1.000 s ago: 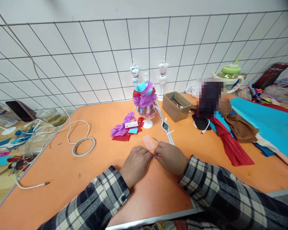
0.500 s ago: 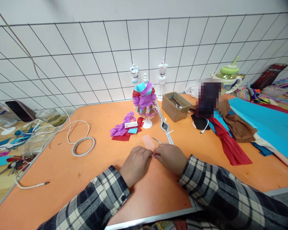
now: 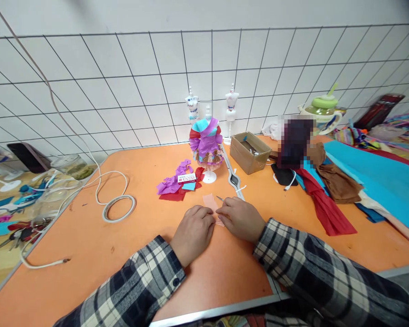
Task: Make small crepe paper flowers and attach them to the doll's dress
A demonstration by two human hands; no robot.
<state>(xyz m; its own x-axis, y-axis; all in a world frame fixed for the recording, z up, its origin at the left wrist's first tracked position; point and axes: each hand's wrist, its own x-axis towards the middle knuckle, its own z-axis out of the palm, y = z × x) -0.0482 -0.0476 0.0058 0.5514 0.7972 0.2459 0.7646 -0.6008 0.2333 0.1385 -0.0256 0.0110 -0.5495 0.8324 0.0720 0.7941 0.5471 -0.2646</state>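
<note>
A thin pale pink strip of crepe paper (image 3: pixel 209 201) lies on the orange table, its lower part running between my two hands. My left hand (image 3: pixel 195 229) rests on the table with its fingers curled together, gripping the left edge of the strip. My right hand (image 3: pixel 240 218) pinches the strip from the other side, its fingertips close to my left ones. The tip of a pair of scissors (image 3: pixel 220 198) shows beyond my right fingers; the rest is hidden. Behind stands a small dress form in a purple, blue and red paper dress (image 3: pixel 207 143).
Purple and red paper scraps (image 3: pixel 170 185) lie beneath a small white box (image 3: pixel 187 178). A tape ring (image 3: pixel 119 209) and white cable sit left. A cardboard box (image 3: pixel 247 156) stands behind, with a pixelated dark object (image 3: pixel 295 143) and coloured paper sheets (image 3: pixel 330 206) to the right.
My right hand has shifted slightly up and left over the pink strip. The strip's lower end now shows beneath my fingers. My left hand stays almost in place.
</note>
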